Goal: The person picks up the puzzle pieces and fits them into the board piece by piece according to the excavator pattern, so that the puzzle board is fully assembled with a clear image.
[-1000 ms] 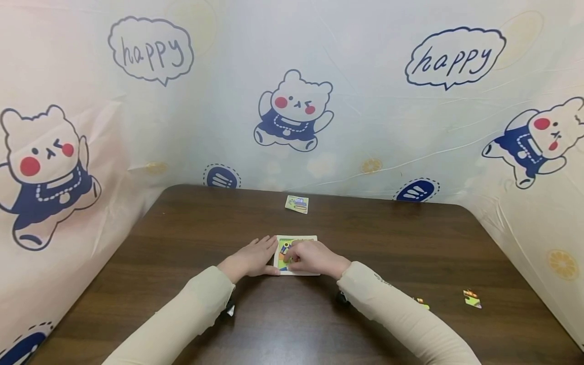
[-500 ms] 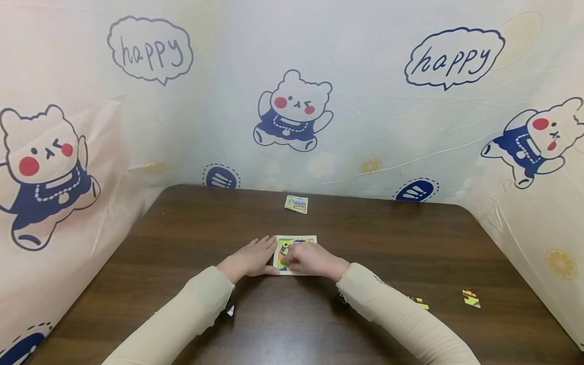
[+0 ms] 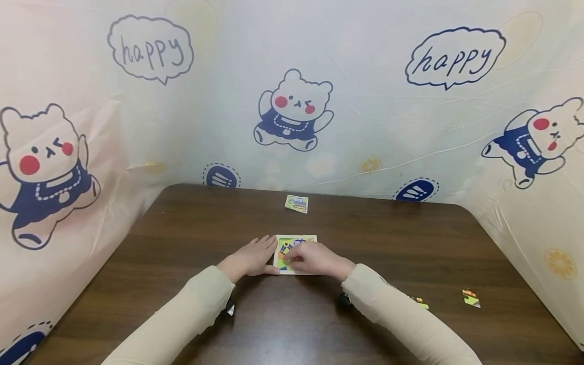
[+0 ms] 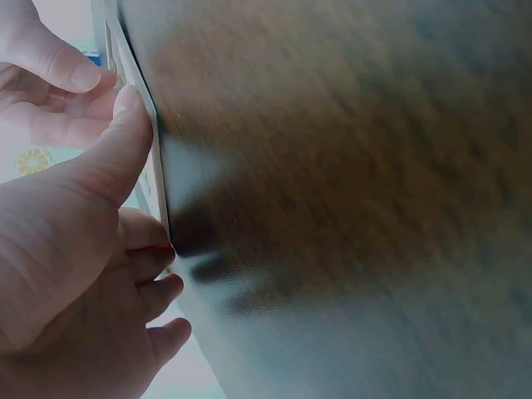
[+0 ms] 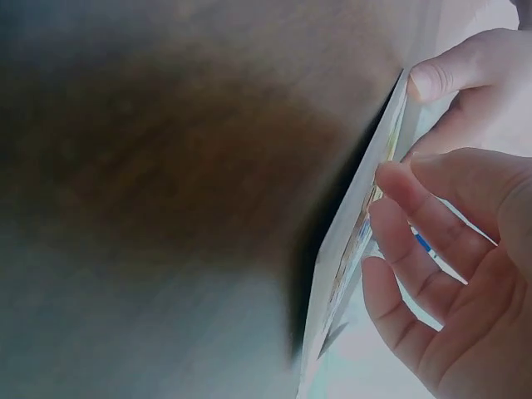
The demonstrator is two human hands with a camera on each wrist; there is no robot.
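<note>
A white-framed jigsaw puzzle board [image 3: 297, 237] with a bright green, orange and blue picture lies flat mid-table. My left hand [image 3: 250, 258] rests at its left edge, fingers stretched out and thumb at the near corner. Over the board is my right hand [image 3: 317, 259], its loosely bent fingertips at the picture and covering much of it. In the right wrist view, the right hand's fingers [image 5: 395, 216] reach the board's surface, and the thumb is close to the index finger. No piece shows between them. The left thumb [image 4: 125, 141] lies against the board's edge in the left wrist view.
A small picture card [image 3: 297, 204] lies at the table's far side. To the right are a loose puzzle piece [image 3: 471, 298] and another piece [image 3: 421, 302] partly behind the right sleeve. The brown table [image 3: 191, 218] meets a printed curtain [image 3: 292, 167] at its back edge.
My right hand has shifted slightly right, its index finger reaching out more over the picture. More of the purple part at the board's top shows than a second ago. The left hand stays put.
</note>
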